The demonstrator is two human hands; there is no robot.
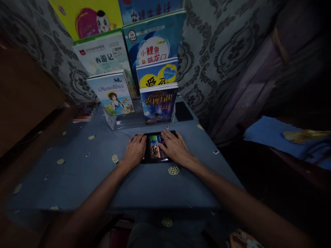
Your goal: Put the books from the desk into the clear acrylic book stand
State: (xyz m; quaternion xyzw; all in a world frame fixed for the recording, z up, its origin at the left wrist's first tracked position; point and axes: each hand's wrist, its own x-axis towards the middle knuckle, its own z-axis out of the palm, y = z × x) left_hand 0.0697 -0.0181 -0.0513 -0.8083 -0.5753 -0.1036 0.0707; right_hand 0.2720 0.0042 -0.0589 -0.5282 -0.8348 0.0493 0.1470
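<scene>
A flat black rectangular object (148, 156) with a bright, many-coloured picture in its middle lies on the table in front of me. Whether it is a lit screen or a printed cover I cannot tell. My left hand (136, 148) rests palm down over its left end, the fingers stretched toward the far edge. On the right side lies my right hand (174, 146), fingers extended across the top and thumb out over the picture. Both hands touch the object and hide its two ends; neither lifts it.
Behind it, a clear stand (124, 122) holds several books in tiers, including a blue one (160, 106) at front. A dark phone-like slab (183, 111) lies to its right. Patterned curtain (207, 44) hangs behind the blue tablecloth (98, 172). Blue fabric (269, 134) lies at right.
</scene>
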